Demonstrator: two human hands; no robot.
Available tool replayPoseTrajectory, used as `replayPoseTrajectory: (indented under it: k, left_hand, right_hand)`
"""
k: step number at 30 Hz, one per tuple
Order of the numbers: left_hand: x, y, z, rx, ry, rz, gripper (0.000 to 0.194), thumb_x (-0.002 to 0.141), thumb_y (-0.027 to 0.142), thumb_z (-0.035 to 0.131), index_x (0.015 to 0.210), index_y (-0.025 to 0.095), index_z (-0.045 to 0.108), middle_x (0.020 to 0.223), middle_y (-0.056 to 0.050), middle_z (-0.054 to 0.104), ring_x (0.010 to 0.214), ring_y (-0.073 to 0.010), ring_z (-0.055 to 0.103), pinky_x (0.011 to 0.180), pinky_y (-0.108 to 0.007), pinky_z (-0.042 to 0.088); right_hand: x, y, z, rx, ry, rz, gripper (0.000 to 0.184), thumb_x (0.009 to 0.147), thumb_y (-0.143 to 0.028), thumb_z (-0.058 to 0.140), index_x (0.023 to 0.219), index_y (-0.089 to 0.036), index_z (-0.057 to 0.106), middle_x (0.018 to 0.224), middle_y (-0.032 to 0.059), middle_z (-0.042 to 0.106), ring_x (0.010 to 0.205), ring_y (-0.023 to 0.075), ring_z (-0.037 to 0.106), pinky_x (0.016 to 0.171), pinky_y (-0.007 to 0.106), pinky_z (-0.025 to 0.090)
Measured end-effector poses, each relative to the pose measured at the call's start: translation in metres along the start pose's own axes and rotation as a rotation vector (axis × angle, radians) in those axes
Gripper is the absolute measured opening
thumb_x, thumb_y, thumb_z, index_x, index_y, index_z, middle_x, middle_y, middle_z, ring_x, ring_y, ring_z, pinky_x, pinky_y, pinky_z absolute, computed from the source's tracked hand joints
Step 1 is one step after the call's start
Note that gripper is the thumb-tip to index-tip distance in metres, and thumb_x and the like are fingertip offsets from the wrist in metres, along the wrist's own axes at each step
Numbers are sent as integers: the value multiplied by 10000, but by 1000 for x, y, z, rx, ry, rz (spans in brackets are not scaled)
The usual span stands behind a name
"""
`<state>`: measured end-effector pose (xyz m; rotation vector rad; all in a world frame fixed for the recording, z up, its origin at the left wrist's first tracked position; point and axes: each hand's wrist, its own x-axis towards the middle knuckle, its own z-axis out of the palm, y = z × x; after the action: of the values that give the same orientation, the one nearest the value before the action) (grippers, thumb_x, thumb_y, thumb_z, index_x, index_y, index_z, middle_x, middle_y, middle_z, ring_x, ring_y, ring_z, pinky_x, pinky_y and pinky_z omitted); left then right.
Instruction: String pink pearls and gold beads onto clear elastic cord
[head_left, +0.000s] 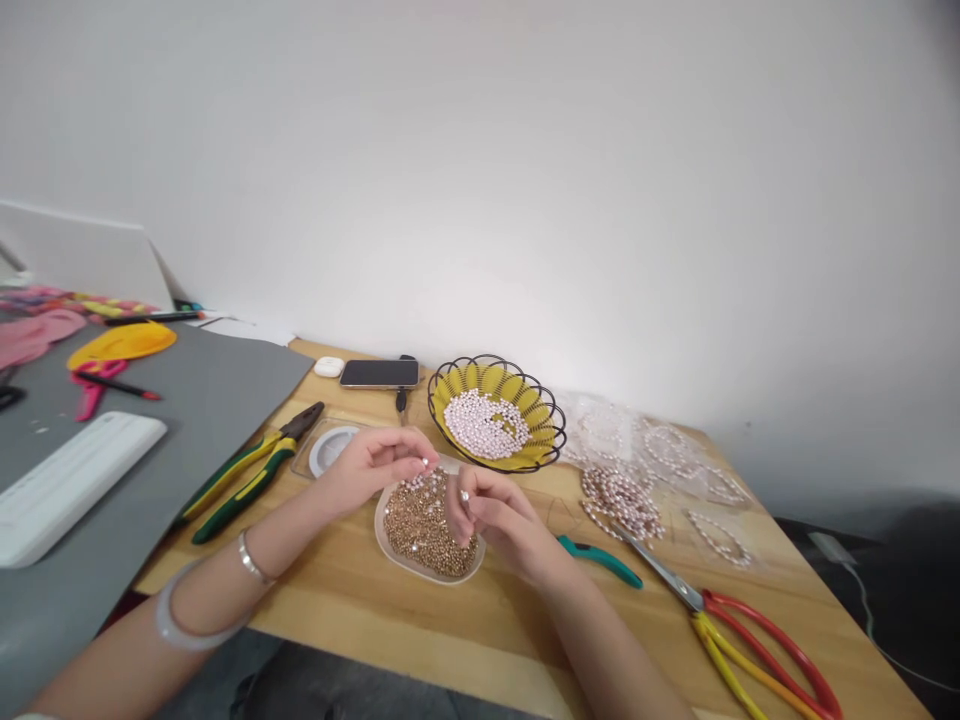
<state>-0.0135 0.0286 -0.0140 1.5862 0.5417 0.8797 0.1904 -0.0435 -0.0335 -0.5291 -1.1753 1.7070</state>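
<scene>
My left hand [379,468] pinches a small shiny bead [426,462] between thumb and fingertips, above the far side of a pale plastic tub [452,579]. Gold beads [427,535] fill the tub, with a few silvery pieces among them. My right hand [499,508] is closed over the tub's right side, and a small shiny bead [465,496] shows at its thumb and forefinger. A thin thread between the hands cannot be made out. Just behind them stands a yellow basket [537,402] with a looped black wire rim, holding pale pink beads [484,425].
Green-yellow pliers [255,480], a round white spool [330,447] and a phone [380,373] lie left. On the right are bead strings [621,500], a teal-handled tool [604,560] and red-yellow-handled scissors [701,600]. A grey mat [217,400] covers the left side.
</scene>
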Motion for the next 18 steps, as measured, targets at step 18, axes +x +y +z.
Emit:
replayPoseTrajectory:
  k: [18]
  left_hand:
    - [-1,-5,2,-218,-22,-5,196,802,304,795,836,131,711,791,-43,702,528,-78,610,494,-179,544]
  right_hand:
    - [-2,-3,-1,-77,-34,76,294,892,-373,682,726,-191,523,639,-29,545,549,121,485,584,261,384]
